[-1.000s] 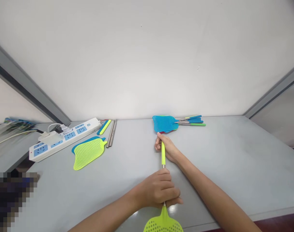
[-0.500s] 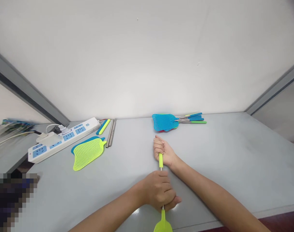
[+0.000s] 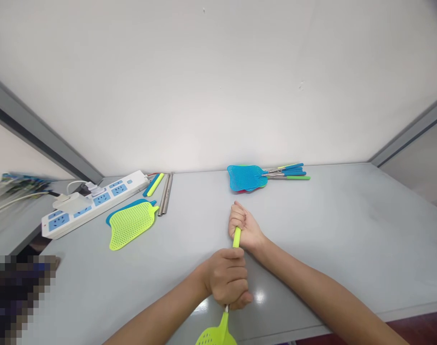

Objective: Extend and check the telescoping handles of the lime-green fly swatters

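A yellow-green fly swatter (image 3: pixel 218 333) with a metal rod runs between my two hands, its perforated head pointing toward me and partly cut off by the bottom edge. My left hand (image 3: pixel 228 278) is closed around the metal rod, just above the head. Farther out, my right hand (image 3: pixel 242 224) is wrapped around the yellow-green grip, whose far end is hidden in the fingers. Beyond the right hand lies a stack of fly swatters (image 3: pixel 246 178), a blue one on top, with grips pointing right.
At left lie a yellow-green swatter head (image 3: pixel 134 224) over a blue one, metal tubes (image 3: pixel 165 194), and yellow-green and blue grips (image 3: pixel 155 184). A white power strip (image 3: pixel 96 203) with plugs and cables stands beside them. A wall (image 3: pixel 218 86) rises along the table's back edge.
My left hand has moved slightly up the rod toward the right hand, and the swatter head has swung left. The right hand keeps its hold on the grip.
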{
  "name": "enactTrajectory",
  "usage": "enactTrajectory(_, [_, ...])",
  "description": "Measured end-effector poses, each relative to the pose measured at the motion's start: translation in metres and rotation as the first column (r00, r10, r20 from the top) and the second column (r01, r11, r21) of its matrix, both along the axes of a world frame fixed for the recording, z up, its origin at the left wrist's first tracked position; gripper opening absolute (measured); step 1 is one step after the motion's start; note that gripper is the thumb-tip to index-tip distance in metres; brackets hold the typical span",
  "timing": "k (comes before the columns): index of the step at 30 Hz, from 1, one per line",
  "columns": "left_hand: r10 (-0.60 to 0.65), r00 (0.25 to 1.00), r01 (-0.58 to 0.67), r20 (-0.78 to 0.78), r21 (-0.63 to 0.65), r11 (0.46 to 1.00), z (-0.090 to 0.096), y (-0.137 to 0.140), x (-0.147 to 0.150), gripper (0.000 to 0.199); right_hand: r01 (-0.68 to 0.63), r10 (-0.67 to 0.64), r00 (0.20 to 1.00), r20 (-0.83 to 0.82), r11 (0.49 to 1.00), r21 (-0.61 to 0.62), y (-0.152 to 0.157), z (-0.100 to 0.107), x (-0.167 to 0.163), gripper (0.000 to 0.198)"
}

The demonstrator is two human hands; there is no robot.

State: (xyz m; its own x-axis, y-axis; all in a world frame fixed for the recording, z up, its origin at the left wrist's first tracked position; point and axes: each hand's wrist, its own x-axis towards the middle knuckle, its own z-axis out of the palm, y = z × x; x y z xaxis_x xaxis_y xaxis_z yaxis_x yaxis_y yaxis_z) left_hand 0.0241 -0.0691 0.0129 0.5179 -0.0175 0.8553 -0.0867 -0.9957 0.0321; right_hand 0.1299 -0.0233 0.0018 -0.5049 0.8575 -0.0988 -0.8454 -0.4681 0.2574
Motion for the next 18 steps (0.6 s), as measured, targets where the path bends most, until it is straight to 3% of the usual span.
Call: enactTrajectory(18, [-0.026, 0.998, 0.031, 0.065, -0.066, 0.997, -0.009, 0.002, -0.004, 0.039, 0.021, -0.021, 1.000, -0.017, 1.000, -0.012, -0.011, -0.003, -0.006, 0.044])
